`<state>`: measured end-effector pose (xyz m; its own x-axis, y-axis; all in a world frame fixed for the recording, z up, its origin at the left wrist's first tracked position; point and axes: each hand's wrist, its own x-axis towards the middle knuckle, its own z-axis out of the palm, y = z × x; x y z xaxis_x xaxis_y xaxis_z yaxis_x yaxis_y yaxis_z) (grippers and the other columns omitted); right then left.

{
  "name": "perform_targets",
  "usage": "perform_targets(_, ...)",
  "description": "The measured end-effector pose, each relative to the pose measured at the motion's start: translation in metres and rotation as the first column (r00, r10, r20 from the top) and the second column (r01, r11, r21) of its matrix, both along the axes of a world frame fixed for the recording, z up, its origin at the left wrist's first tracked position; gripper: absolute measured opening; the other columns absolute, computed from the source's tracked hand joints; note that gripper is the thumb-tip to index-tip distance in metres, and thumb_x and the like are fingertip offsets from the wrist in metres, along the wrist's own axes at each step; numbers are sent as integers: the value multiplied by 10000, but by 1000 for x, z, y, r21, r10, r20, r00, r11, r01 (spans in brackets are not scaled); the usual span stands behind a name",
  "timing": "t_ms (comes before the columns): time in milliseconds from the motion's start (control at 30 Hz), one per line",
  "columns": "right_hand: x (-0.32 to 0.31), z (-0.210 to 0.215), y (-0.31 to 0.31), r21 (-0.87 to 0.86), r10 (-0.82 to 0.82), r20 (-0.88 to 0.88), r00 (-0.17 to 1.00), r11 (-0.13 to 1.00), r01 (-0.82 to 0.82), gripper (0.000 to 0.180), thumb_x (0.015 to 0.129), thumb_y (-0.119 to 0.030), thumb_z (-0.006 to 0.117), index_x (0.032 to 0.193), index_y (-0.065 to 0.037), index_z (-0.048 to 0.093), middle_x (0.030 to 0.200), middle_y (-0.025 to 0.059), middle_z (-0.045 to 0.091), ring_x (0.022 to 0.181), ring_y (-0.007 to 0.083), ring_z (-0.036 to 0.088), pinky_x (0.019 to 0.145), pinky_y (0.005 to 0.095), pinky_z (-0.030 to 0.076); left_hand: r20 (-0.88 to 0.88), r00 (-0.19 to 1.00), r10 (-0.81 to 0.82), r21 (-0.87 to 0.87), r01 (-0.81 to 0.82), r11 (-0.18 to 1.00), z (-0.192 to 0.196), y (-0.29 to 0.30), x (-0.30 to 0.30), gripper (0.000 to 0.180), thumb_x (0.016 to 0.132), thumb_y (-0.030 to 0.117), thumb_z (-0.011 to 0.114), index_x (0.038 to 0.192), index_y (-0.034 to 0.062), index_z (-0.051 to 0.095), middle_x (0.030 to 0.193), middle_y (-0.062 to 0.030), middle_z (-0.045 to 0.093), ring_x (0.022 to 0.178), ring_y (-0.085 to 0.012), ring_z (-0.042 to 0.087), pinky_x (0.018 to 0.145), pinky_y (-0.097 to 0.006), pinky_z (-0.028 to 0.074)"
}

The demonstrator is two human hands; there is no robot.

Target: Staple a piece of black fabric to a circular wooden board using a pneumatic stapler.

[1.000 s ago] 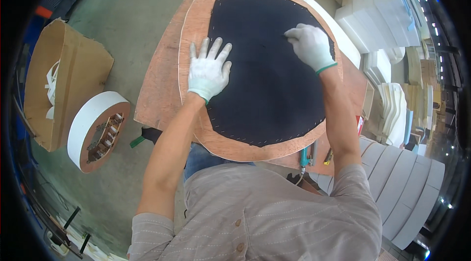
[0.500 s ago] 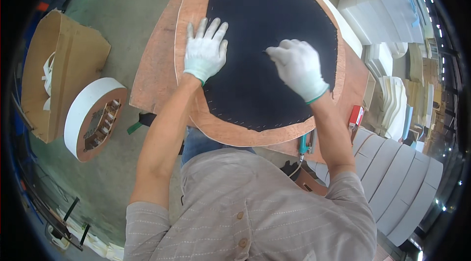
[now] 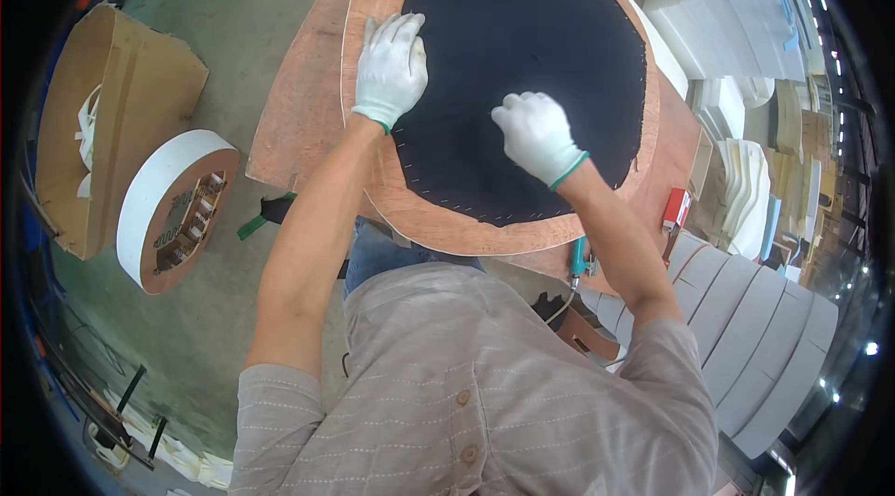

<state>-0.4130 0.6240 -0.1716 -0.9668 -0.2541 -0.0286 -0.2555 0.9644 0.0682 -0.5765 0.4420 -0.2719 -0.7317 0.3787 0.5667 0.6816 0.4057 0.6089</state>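
Observation:
A sheet of black fabric [image 3: 522, 20] is stapled around its edge onto a rounded wooden frame [image 3: 438, 230] in front of me. My left hand [image 3: 390, 67], in a white glove with a green cuff, rests open at the left edge of the fabric, partly over the wood. Closed in a fist, my gloved right hand [image 3: 538, 134] is over the middle of the black fabric. Whatever it grips, if anything, is hidden by the fingers. A small dark mark shows on the fabric beyond that fist.
The frame lies on a reddish wooden board [image 3: 289, 123]. By its near right edge are a teal air tool [image 3: 579, 258] with a hose and a red-and-white box [image 3: 676, 209]. A cardboard box [image 3: 121, 123] and white-sided ring [image 3: 140, 207] stand left; foam pieces [image 3: 718, 16] are stacked right.
My right fist has moved left and nearer to me over the fabric. A dark tip that showed at its fingers is no longer visible. The left hand's fingers have drawn closer together.

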Motion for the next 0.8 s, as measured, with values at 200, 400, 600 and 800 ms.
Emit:
perform_targets(200,-12,71,-25,-129,-66,-120,991,990,50,197,758,-57,671,888,-135,796,800,57,646,822,262,688,765,415,542,66,998,24,85,-29,996,0,-10,-3,317,1002,113,577,1295,49,679,1244,-194,722,1244,-395,646,1225,-588,362)
perform_targets(400,-40,50,-52,-123,-42,-249,968,992,11,71,744,-67,683,769,-124,716,796,51,638,781,253,664,731,397,537,247,965,85,326,-166,931,9,-18,3,298,1064,105,521,1300,12,677,1217,-220,729,1083,-361,717,958,-422,572)
perform_targets(600,-87,-2,-42,113,78,-94,992,991,-67,117,837,-142,655,754,-127,735,845,75,681,847,281,696,750,411,554,369,929,13,476,-201,856,5,-14,-1,311,1069,106,495,1300,2,674,1237,-225,731,1141,-365,714,1023,-428,546)
perform_targets(800,-101,33,-22,21,14,14,1000,1000,-15,167,828,-129,672,880,-191,818,883,40,699,918,251,718,787,420,565,352,934,66,394,-212,895,9,-24,6,303,1060,105,502,1277,-5,684,1235,-243,728,1177,-413,693,1039,-455,536)
